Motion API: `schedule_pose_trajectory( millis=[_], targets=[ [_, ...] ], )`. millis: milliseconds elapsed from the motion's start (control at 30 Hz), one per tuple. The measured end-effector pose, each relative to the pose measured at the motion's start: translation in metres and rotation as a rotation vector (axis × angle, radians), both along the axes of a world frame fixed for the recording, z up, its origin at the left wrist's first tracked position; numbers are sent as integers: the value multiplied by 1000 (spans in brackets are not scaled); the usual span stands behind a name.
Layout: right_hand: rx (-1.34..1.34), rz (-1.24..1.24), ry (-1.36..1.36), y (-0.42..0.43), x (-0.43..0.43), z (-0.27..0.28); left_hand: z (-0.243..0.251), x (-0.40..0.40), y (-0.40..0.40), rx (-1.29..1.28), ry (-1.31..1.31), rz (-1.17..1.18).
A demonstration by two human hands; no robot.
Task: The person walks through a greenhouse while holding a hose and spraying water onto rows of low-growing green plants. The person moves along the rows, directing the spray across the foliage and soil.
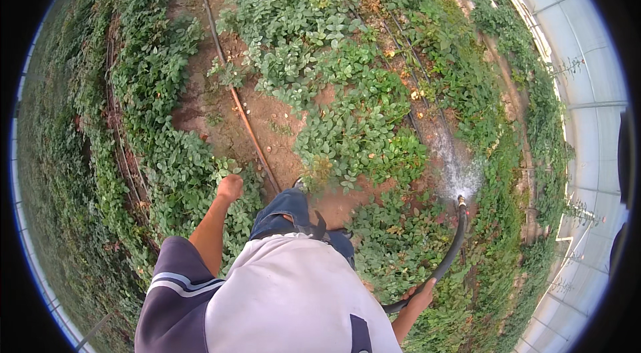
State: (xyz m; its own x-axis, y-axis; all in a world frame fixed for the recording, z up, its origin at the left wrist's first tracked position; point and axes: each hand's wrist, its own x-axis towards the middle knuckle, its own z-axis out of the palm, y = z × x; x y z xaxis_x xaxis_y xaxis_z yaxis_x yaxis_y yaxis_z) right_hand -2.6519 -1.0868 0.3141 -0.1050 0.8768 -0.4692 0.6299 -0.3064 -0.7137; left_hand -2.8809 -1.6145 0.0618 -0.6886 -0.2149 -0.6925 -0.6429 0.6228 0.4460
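My right hand (420, 297) grips a thick black hose (456, 240) low on the right side of my body. The hose curves up and away from the hand to a brass-coloured nozzle (461, 200). White water (456, 173) sprays out of it over the soil strip between two rows of leafy bushes. My left hand (231, 188) hangs out to the left with its fingers curled in, and nothing shows in it. Green leaves (220, 170) lie just beyond and beneath it.
An orange-brown hose or pipe (245, 123) runs along the bare soil path (280, 128) ahead of my feet. Thin black irrigation lines (413, 72) follow the bed at right. More bush rows (150, 77) stand at left. A pale greenhouse wall (586, 77) bounds the far right.
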Motion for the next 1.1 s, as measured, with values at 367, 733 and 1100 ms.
schedule_pose_trajectory(
  millis=[367,733,1100],
  targets=[
    [97,177,-148,-53,-98,12,36,-126,-92,203,69,386],
    [108,182,-372,-97,-183,5,-48,-188,-144,-51,-463,-420],
    [126,269,-473,-181,-377,-3,-42,-453,-201,628,182,592]
  ],
)
